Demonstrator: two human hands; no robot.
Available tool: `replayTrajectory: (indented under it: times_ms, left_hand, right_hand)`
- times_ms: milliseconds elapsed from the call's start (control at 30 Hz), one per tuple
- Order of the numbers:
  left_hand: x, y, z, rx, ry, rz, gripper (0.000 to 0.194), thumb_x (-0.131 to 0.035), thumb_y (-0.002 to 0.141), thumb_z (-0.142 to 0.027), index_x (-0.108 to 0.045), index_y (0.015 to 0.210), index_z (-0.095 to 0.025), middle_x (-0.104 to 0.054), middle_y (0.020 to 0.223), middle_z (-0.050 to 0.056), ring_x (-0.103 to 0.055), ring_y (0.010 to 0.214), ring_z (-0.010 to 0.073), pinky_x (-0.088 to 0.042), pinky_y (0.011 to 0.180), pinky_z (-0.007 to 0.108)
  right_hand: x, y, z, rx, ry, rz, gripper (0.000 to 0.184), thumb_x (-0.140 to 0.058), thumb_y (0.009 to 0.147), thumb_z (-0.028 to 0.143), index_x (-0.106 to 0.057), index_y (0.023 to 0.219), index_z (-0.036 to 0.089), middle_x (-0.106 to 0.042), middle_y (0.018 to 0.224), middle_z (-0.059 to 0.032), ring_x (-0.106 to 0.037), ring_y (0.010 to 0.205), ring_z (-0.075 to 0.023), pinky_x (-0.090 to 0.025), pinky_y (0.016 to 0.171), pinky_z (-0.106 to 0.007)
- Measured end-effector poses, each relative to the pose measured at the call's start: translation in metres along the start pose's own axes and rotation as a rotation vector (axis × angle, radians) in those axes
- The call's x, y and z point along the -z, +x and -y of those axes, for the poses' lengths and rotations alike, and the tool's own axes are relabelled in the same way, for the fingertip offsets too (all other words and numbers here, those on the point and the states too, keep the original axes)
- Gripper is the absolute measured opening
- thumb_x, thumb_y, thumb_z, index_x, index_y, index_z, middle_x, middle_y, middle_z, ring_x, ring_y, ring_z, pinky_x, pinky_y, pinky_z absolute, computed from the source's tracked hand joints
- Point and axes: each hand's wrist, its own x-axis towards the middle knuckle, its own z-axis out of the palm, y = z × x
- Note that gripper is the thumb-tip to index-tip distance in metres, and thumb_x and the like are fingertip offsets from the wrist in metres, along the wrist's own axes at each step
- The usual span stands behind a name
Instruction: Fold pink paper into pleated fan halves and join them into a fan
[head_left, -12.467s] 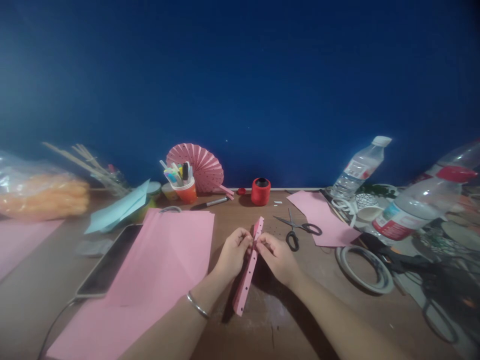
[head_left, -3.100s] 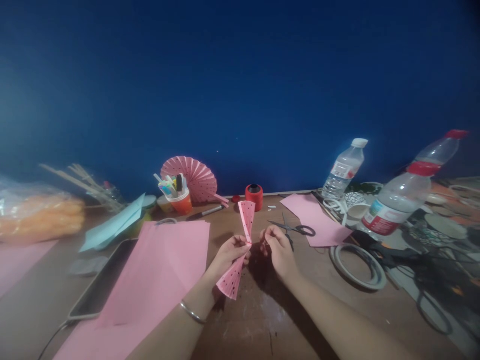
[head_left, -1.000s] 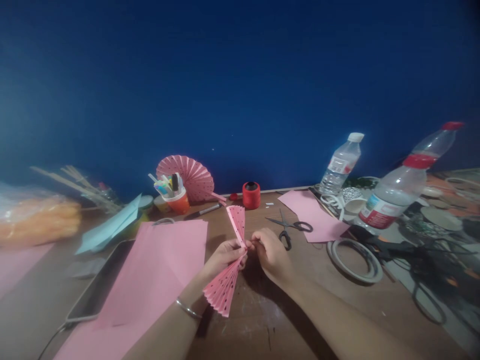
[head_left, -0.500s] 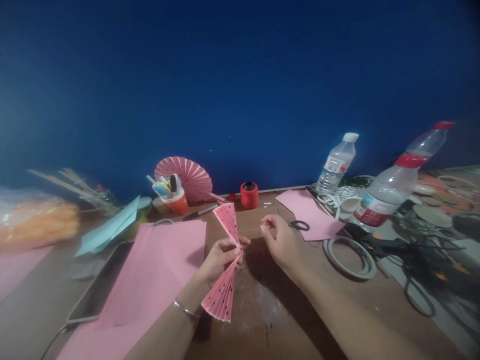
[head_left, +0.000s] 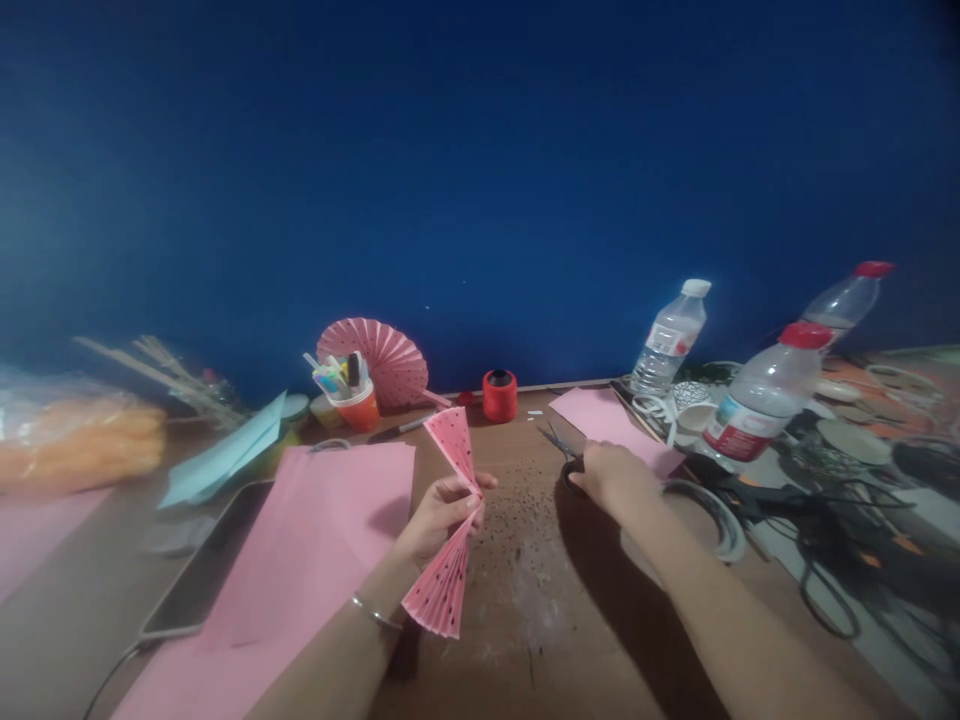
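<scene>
Where left hand (head_left: pixel 441 515) pinches, pleated paper (head_left: pixel 452 438) narrows | pink, seemingly black-dotted

Left grip (head_left: pixel 441 514) pinching pleated paper (head_left: pixel 441 592), right grip (head_left: pixel 613 480) at scissors (head_left: pixel 568 453)

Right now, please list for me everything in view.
pleated dotted paper piece: one, pink, centre
metal scissors: one, grey and black, centre right
cylindrical spool: one, red, back centre
round pleated paper fan: one, pink, back left
cup with pens: one, red and white, back left
flat paper sheets: several, pink, left and right
folded paper: some, pale blue, left
flat device: one, black, left
transparent plastic bag: one, orange contents, left
transparent plastic bottles: three, red or white caps, right
tape ring: one, grey, right
cable clutter: uncountable, mostly black, right
table: one, brown, below
wall: one, blue, back
left hand: one, braceleted, centre
right hand: one, bare, at scissors
</scene>
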Motion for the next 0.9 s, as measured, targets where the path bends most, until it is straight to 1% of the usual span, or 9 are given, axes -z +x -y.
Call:
replayTrajectory:
  times_ms: [167,333,400,533,633,700,767,800,900]
  left_hand:
    - [0.002,0.003,-0.001,-0.028,-0.014,-0.047,0.025,-0.074,0.055,-0.023,-0.065,0.076,-0.012,-0.055,0.055,0.0,-0.043,0.042,0.0033,-0.032,0.039,0.014]
    - [0.003,0.003,-0.002,-0.009,-0.015,-0.051,0.027,-0.073,0.058,-0.022,-0.065,0.082,-0.013,-0.051,0.05,-0.001,-0.043,0.043,0.0033,-0.033,0.041,0.014]
    - [0.004,0.003,-0.002,-0.002,-0.026,-0.046,0.029,-0.072,0.059,-0.022,-0.065,0.085,-0.013,-0.049,0.048,-0.002,-0.043,0.043,0.0031,-0.033,0.042,0.014]
    - [0.007,0.005,-0.002,-0.039,-0.043,-0.051,0.029,-0.072,0.059,-0.023,-0.065,0.086,-0.013,-0.048,0.048,-0.003,-0.042,0.042,0.0029,-0.033,0.041,0.014]
    - [0.011,0.008,0.0,-0.065,-0.067,-0.092,0.029,-0.073,0.058,-0.021,-0.065,0.085,-0.013,-0.05,0.052,-0.002,-0.042,0.044,0.0025,-0.035,0.042,0.013]
    - [0.014,0.01,0.001,-0.074,-0.118,-0.097,0.029,-0.073,0.058,-0.019,-0.065,0.085,-0.013,-0.052,0.057,-0.001,-0.041,0.043,0.0013,-0.035,0.041,0.012]
    - [0.016,0.011,0.002,-0.087,-0.199,-0.097,0.026,-0.072,0.058,-0.016,-0.064,0.083,-0.013,-0.056,0.067,0.001,-0.04,0.044,-0.0001,-0.036,0.04,0.01]
    - [0.016,0.01,0.002,-0.095,-0.244,-0.096,0.025,-0.071,0.058,-0.014,-0.064,0.082,-0.014,-0.058,0.074,0.002,-0.04,0.045,-0.0005,-0.037,0.04,0.009]
    - [0.013,0.006,-0.001,-0.11,-0.357,-0.096,0.023,-0.066,0.063,-0.008,-0.063,0.084,-0.014,-0.058,0.089,0.002,-0.044,0.049,-0.0007,-0.041,0.043,0.008]
  right_hand:
    - [0.003,0.001,-0.001,-0.069,0.012,0.13,0.018,-0.055,0.07,0.025,-0.064,0.08,0.013,-0.065,0.085,-0.0174,-0.062,0.077,-0.0288,-0.043,0.059,-0.035]
    - [0.004,0.005,-0.005,-0.127,0.036,0.034,0.016,-0.055,0.065,0.02,-0.064,0.077,0.014,-0.066,0.079,-0.0157,-0.062,0.073,-0.0263,-0.041,0.058,-0.031]
    - [0.003,0.007,-0.009,-0.097,0.176,0.012,0.016,-0.055,0.065,0.023,-0.062,0.075,0.014,-0.065,0.069,-0.0117,-0.061,0.065,-0.0224,-0.04,0.054,-0.028]
    - [0.002,0.001,-0.015,0.112,0.756,0.225,0.017,-0.059,0.063,0.028,-0.055,0.073,0.016,-0.058,0.061,-0.0014,-0.051,0.051,-0.013,-0.036,0.046,-0.022]
    - [0.004,-0.014,-0.01,0.306,1.048,0.388,0.03,-0.066,0.058,0.038,-0.047,0.068,0.016,-0.048,0.058,0.0036,-0.043,0.05,-0.0086,-0.032,0.045,-0.019]
    - [0.006,-0.027,-0.002,0.455,1.191,0.619,0.041,-0.06,0.061,0.053,-0.045,0.068,0.016,-0.044,0.058,0.0034,-0.038,0.049,-0.0072,-0.028,0.043,-0.018]
    - [0.006,-0.037,0.01,0.602,1.242,0.822,0.05,-0.053,0.062,0.063,-0.046,0.069,0.014,-0.046,0.061,0.0013,-0.038,0.05,-0.0068,-0.025,0.043,-0.018]
    - [0.004,-0.04,0.015,0.65,1.228,0.874,0.051,-0.051,0.063,0.064,-0.047,0.067,0.014,-0.046,0.061,0.0008,-0.037,0.049,-0.0063,-0.025,0.044,-0.018]
    - [-0.004,-0.045,0.029,0.721,1.179,0.851,0.054,-0.044,0.067,0.066,-0.047,0.061,0.013,-0.046,0.056,0.001,-0.035,0.046,-0.0051,-0.024,0.043,-0.018]
